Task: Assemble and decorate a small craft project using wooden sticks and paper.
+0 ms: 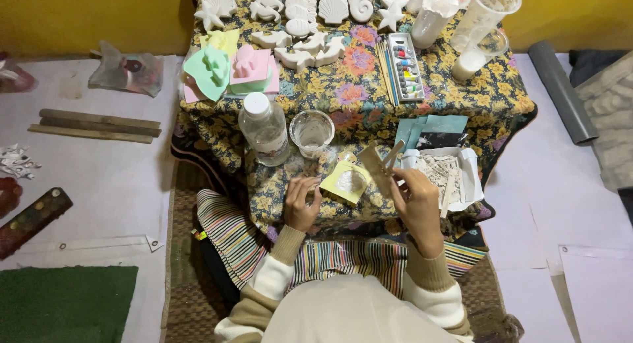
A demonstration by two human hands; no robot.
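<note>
Right hand (414,197) is gripping flat wooden sticks (384,164), light and stiff, best pinched mid-length; left hand (302,201) is curling, holding nothing, beside the yellow mould (344,181) on the table (356,99).

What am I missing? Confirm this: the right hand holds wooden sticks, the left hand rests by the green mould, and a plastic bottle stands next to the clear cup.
One detail is wrong. The mould by the left hand is yellow, not green; the head view shows it. The right hand does hold wooden sticks, and the plastic bottle stands next to the clear cup.
</note>
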